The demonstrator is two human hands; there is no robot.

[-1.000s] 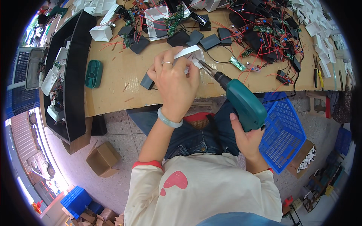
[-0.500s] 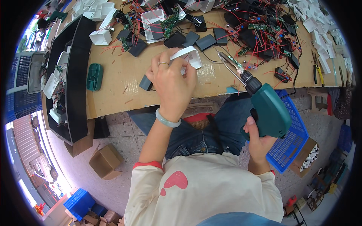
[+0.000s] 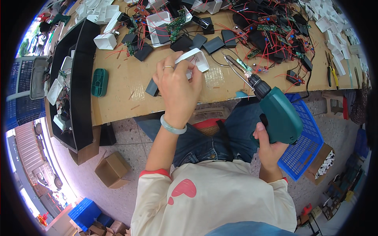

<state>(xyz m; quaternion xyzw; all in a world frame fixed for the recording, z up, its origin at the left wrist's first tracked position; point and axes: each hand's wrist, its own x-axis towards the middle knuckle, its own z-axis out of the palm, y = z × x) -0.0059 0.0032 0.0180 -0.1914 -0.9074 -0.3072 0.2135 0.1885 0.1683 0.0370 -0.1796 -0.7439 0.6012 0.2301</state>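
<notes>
My left hand (image 3: 179,90) is closed on a small white plastic housing (image 3: 202,61) just above the near part of the table. Its fingers pinch the housing's near edge and hide part of the inside, where thin wires show. Beside the left wrist lies a black rectangular case (image 3: 152,87), partly covered by the hand. My right hand (image 3: 271,148) grips the handle of a dark green soldering gun (image 3: 281,116) at the table's front edge. Its metal tip and thin side tube point up and left, apart from the housing.
Circuit boards with red wires and black cases (image 3: 271,39) pile up at the back. A black bin (image 3: 82,82) and a green tray (image 3: 99,82) stand at left. Pliers (image 3: 330,74) and white housings (image 3: 334,43) lie at right, above a blue basket (image 3: 307,149).
</notes>
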